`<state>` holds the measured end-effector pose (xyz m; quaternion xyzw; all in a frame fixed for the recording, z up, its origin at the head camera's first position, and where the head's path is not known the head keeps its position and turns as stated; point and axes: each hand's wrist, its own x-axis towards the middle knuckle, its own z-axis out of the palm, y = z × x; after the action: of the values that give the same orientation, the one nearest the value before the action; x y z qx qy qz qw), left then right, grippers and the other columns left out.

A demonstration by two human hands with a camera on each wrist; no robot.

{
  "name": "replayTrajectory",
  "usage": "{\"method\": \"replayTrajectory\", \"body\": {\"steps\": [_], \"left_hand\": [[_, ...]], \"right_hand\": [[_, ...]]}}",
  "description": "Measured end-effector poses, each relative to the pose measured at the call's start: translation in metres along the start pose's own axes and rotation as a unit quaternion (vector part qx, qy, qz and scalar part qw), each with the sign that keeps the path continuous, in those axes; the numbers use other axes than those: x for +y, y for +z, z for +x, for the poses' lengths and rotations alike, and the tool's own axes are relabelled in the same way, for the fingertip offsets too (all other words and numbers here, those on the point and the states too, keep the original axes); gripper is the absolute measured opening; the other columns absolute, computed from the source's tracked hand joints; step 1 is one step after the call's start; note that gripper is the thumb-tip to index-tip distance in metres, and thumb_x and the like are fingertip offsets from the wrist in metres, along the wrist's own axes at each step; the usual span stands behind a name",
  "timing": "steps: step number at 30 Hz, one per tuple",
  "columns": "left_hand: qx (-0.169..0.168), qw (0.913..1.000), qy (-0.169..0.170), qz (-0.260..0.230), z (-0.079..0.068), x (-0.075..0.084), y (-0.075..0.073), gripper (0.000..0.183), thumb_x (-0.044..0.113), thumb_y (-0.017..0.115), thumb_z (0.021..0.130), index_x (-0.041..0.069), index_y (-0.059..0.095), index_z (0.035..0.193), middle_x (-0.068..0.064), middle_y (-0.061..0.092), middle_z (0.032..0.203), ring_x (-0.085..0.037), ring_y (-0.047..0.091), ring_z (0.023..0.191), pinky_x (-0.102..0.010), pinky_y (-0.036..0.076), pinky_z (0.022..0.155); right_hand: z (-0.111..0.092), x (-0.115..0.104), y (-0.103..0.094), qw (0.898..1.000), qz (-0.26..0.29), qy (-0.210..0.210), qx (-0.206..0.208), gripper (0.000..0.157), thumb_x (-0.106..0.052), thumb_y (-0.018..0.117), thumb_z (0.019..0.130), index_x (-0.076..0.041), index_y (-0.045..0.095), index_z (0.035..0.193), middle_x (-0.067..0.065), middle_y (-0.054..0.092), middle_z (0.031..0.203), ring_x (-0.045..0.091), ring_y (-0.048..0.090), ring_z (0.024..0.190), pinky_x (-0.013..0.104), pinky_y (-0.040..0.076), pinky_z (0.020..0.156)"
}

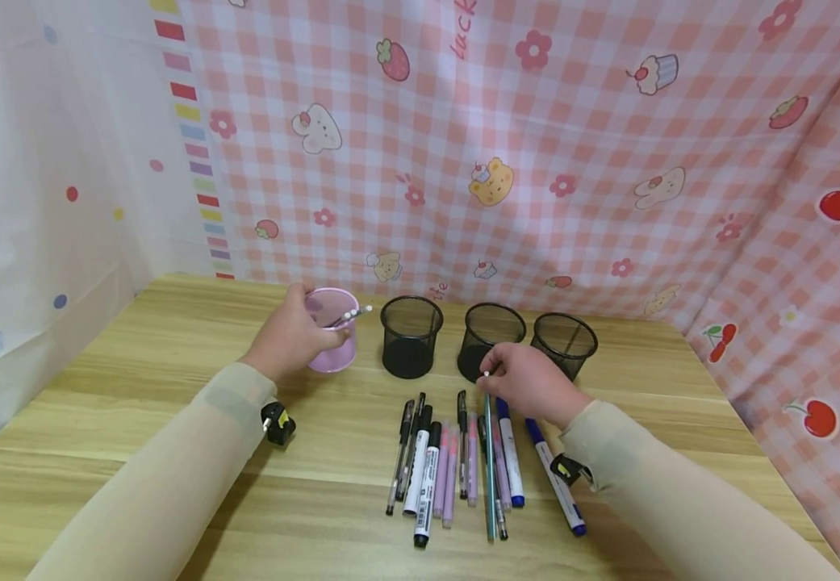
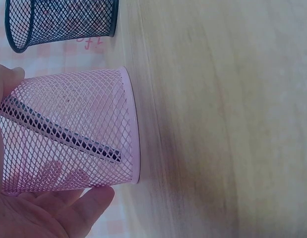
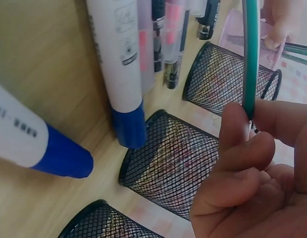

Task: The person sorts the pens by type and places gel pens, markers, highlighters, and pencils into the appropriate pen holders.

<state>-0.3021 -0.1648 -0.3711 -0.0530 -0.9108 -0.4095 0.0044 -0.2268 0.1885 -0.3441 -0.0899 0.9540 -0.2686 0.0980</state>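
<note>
My left hand [image 1: 290, 335] grips a pink mesh pen cup [image 1: 336, 355] at the left of the row, fingers and thumb round its wall. Pencils [image 1: 353, 315] lean inside it with white ends above the rim; dark shafts show through the mesh in the left wrist view. Between thumb and fingertips, my right hand [image 1: 528, 381] pinches one end of a teal pencil [image 3: 250, 59]. From the head view, this pencil reaches back over the pens, with a white tip near the fingers. Whether its far end touches the table, I cannot tell.
Three black mesh cups stand to the right: one beside the pink cup [image 1: 408, 359], a middle one [image 1: 472, 355] and a right one [image 1: 568, 343]. Below them lie black markers [image 1: 427, 492], black pens [image 1: 403, 452], lilac pens [image 1: 449, 484] and blue-capped markers [image 1: 556, 480]. Patterned cloth [image 1: 463, 121] hangs behind.
</note>
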Motion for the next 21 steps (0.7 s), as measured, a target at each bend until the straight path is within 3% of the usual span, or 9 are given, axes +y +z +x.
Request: {"method": "replayTrajectory", "body": {"steps": [8, 13, 21], "left_hand": [[-0.002, 1.0, 0.0, -0.001, -0.001, 0.0, 0.0, 0.11, 0.04, 0.086, 0.082, 0.003, 0.019, 0.162, -0.027, 0.047, 0.155, -0.047, 0.056, 0.134, -0.062, 0.051, 0.109], [0.0, 1.0, 0.001, -0.002, -0.001, 0.001, 0.0, 0.109, 0.039, 0.086, 0.082, 0.003, 0.02, 0.161, -0.027, 0.048, 0.154, -0.046, 0.057, 0.133, -0.062, 0.051, 0.109], [0.0, 1.0, 0.0, -0.002, -0.001, 0.0, 0.0, 0.109, 0.039, 0.085, 0.082, 0.003, 0.02, 0.161, -0.027, 0.048, 0.154, -0.046, 0.057, 0.134, -0.062, 0.051, 0.109]], "right_hand": [[-0.003, -0.005, -0.004, 1.0, 0.011, -0.007, 0.002, 0.016, -0.021, 0.071, 0.1, -0.008, 0.071, 0.11, 0.003, 0.074, 0.094, 0.017, 0.067, 0.08, 0.032, 0.054, 0.067], [-0.004, -0.009, -0.008, 0.999, 0.045, 0.002, 0.004, 0.018, -0.021, 0.07, 0.102, -0.008, 0.069, 0.114, 0.007, 0.073, 0.095, 0.022, 0.066, 0.076, 0.032, 0.051, 0.06], [-0.008, -0.016, -0.013, 0.997, 0.06, -0.014, 0.054, 0.018, -0.024, 0.071, 0.101, -0.011, 0.069, 0.113, 0.007, 0.074, 0.091, 0.022, 0.064, 0.072, 0.032, 0.05, 0.066]]}}
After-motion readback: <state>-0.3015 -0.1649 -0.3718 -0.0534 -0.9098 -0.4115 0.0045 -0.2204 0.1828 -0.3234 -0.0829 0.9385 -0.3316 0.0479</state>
